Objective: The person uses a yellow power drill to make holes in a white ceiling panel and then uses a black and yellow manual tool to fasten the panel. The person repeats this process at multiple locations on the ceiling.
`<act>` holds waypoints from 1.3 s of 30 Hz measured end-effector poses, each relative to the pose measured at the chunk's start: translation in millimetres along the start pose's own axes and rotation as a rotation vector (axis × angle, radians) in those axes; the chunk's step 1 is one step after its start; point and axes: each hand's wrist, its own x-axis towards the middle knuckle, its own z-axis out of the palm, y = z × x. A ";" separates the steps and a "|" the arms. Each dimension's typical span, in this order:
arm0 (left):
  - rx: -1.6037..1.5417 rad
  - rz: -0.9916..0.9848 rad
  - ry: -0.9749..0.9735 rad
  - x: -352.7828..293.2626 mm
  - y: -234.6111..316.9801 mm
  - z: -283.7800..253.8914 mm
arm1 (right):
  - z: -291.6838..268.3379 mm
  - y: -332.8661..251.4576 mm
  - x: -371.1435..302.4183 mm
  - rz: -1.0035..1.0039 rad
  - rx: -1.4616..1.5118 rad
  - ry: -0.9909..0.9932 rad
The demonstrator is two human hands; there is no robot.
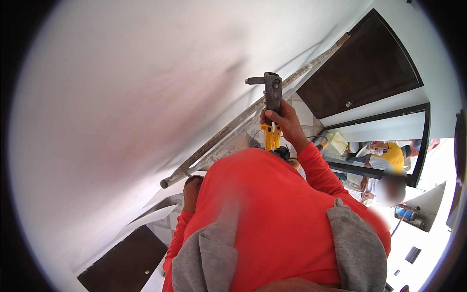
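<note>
Head view:

- Rivet tool, one: black head, yellow handles close side by side with a narrow gap; held upright in front of the chest, nose pointing left.
- Right hand: fingers clamped around the tool where black head meets yellow handles; thumb laid across the front.
- Left hand: low on the left, beside the body; fingers appear curled, a dark shape by them; cannot tell whether they hold anything.
- Pole, worn: slanting from near left to far right, passing behind the tool.
- Wall, white, on the left; brown door, far right, with round knob.
- Black frame, right; people in yellow and white beyond or beside it.
- Step in hand, as judged: the tool is carried one-handed, its nose apparently clear of any work.
- Next move, as judged: calls for a firm grip and care around the pole.
</note>
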 end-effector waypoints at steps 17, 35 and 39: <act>0.425 -0.092 -0.329 -7.5 -58.3 50.7 | 11.6 -23.4 -9.4 0.078 0.001 0.003; -0.110 -0.195 0.019 -27.1 1.4 -0.9 | 13.5 -32.8 -6.7 0.067 -0.039 -0.077; -0.679 -0.397 -0.048 -20.2 19.6 -34.4 | 18.0 -32.2 -6.8 0.050 -0.004 -0.080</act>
